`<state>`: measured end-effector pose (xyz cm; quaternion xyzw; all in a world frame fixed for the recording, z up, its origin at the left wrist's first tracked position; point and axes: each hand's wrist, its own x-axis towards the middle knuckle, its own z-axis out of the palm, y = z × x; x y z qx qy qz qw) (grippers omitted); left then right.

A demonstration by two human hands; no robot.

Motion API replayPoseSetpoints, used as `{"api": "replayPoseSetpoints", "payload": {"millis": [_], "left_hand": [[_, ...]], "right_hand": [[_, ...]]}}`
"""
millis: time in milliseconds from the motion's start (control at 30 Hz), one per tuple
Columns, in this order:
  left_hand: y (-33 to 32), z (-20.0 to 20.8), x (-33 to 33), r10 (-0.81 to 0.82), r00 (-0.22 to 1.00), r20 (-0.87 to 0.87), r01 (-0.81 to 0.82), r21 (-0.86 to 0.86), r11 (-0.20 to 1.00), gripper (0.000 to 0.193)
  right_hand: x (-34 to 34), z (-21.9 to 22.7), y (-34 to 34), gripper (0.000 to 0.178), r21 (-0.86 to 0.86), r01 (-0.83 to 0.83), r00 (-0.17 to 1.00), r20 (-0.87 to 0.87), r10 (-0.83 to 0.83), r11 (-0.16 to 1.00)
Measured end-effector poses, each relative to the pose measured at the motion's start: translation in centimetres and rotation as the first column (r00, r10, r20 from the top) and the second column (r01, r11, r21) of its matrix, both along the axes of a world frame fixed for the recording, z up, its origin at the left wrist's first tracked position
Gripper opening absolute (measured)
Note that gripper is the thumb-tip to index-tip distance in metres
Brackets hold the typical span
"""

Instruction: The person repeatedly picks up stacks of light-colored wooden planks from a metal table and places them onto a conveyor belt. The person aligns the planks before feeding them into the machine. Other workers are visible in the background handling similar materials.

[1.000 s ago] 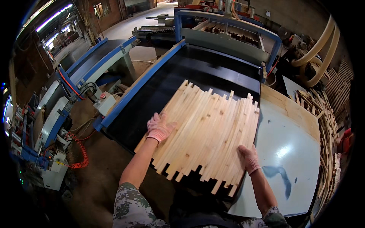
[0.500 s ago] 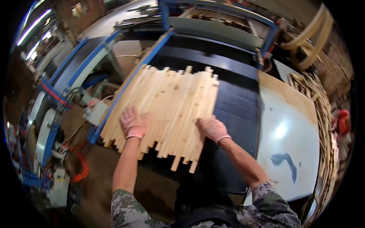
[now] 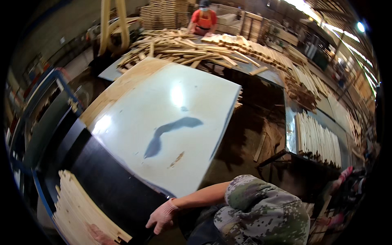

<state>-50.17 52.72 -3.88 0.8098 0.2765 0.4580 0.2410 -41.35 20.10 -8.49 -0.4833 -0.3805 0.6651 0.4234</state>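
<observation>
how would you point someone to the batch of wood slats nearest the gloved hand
Start at the big pale sheet in the middle and drop to the black belt along its lower left edge. The wood slats lie there side by side, left of the gloved hand; the other slats are far off to the right and top.

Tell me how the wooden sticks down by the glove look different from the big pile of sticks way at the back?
The slats on the black belt lie side by side in a flat, neat sheet; the heap of slats at the back is jumbled, with pieces crossing at all angles. The belt slats are near the gloved right hand; the heap lies beside a person in an orange top. Both are thin strips of pale wood.
</observation>
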Motion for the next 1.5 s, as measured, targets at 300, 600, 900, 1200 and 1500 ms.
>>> {"api": "replayPoseSetpoints", "payload": {"millis": [300, 600, 900, 1200, 1500], "left_hand": [[-38.1, -5.1, 8.5, -0.634, 0.583, 0.508, 0.647, -0.762, -0.016, 0.045], [-71.0, -10.2, 12.7, -0.96, -0.275, 0.048, 0.382, -0.911, -0.155, 0.043], [-87.7, -12.5, 23.5, -0.814, -0.557, -0.163, 0.285, -0.958, -0.003, 0.063], [-105.8, -16.0, 40.5, -0.616, -0.693, -0.374, 0.483, -0.876, -0.011, 0.07], [-123.6, -18.6, 54.9, -0.45, -0.77, -0.453, 0.546, -0.832, -0.098, 0.077]], "right_hand": [[1.0, -3.3, -38.9, 0.071, -0.222, 0.739, 0.564, -0.313, -0.764, 0.636], [-10.1, -17.0, -68.5, 0.045, -0.542, 0.835, -0.181, -0.11, -0.977, -0.093], [-12.3, -22.7, -79.1, 0.042, -0.625, 0.614, -0.655, -0.062, -0.753, -0.482], [-8.5, -30.8, -92.2, 0.034, -0.746, 0.274, -0.596, 0.364, -0.715, -0.608], [4.5, -26.0, -103.8, 0.023, -0.714, 0.102, -0.811, 0.343, -0.474, -0.692]]}}
